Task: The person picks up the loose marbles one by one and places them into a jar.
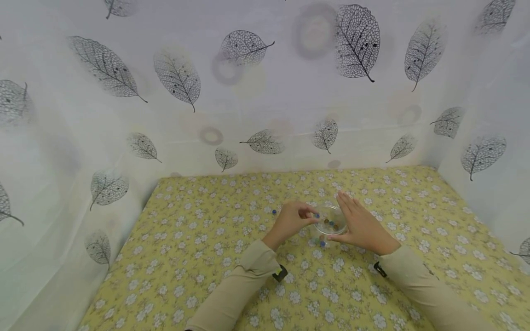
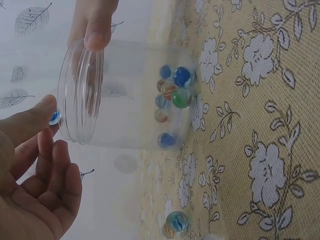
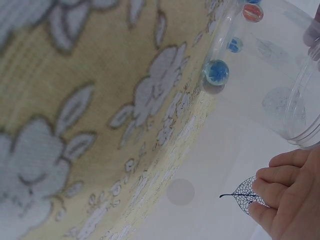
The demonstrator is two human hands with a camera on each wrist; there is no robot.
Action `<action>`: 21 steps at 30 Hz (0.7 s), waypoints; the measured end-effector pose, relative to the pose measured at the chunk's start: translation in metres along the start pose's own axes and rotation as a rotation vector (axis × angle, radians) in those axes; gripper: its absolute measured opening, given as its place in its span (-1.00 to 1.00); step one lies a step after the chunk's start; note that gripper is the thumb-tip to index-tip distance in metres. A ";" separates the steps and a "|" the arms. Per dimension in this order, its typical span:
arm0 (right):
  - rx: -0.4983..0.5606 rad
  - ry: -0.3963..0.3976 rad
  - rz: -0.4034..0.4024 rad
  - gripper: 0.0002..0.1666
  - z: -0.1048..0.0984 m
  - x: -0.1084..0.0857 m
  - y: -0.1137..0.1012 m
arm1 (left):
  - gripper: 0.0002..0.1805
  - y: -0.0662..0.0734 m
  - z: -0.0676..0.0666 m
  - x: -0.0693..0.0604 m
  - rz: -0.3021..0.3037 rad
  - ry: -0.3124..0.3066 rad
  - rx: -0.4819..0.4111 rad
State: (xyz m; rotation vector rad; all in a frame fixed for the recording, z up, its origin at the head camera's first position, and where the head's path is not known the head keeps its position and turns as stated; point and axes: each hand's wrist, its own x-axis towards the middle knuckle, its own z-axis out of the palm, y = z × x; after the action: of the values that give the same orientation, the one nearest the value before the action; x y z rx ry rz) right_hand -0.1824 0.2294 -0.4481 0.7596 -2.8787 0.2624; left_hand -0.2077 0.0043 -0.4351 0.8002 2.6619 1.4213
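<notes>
A clear wide-mouthed plastic jar [image 2: 125, 65] stands upright on the cloth with several glass marbles [image 2: 180, 76] on its bottom, blue, green and orange-streaked. My left hand [image 1: 291, 220] pinches a blue marble [image 2: 54, 118] between thumb and finger, right at the jar's rim. Its other fingers are curled loosely in the left wrist view. Around the opposite side of the jar's upper part, my right hand [image 1: 364, 227] holds it, thumb on the near side and fingers on the far side. The right wrist view shows those fingers [image 3: 280, 182] only partly.
A loose blue marble [image 1: 274, 212] lies on the cloth left of my left hand. Blue and orange-streaked marbles [image 2: 176, 221] lie beside the jar. The yellow floral cloth [image 1: 186, 257] covers the surface, and a white leaf-print curtain [image 1: 281, 101] hangs behind and at the sides.
</notes>
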 end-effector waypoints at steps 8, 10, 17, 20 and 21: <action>-0.007 0.012 -0.002 0.38 0.001 0.000 0.001 | -0.81 -0.001 0.001 0.000 0.008 -0.024 -0.020; -0.008 0.013 -0.001 0.38 0.002 0.000 0.001 | -0.80 -0.002 0.001 0.000 0.010 -0.031 -0.025; -0.004 0.014 -0.001 0.38 0.002 0.000 0.001 | -0.80 -0.002 0.001 0.000 0.041 -0.030 -0.051; 0.002 0.013 -0.001 0.38 0.002 0.000 0.001 | -0.80 -0.002 0.003 -0.001 0.039 0.000 -0.059; 0.002 0.013 0.000 0.38 0.002 0.000 0.001 | -0.81 -0.002 0.003 -0.001 0.042 0.013 -0.058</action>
State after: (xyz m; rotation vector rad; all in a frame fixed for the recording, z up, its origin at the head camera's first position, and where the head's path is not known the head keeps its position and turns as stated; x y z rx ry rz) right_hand -0.1829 0.2302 -0.4505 0.7562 -2.8670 0.2694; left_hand -0.2064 0.0052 -0.4383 0.8500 2.6154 1.5105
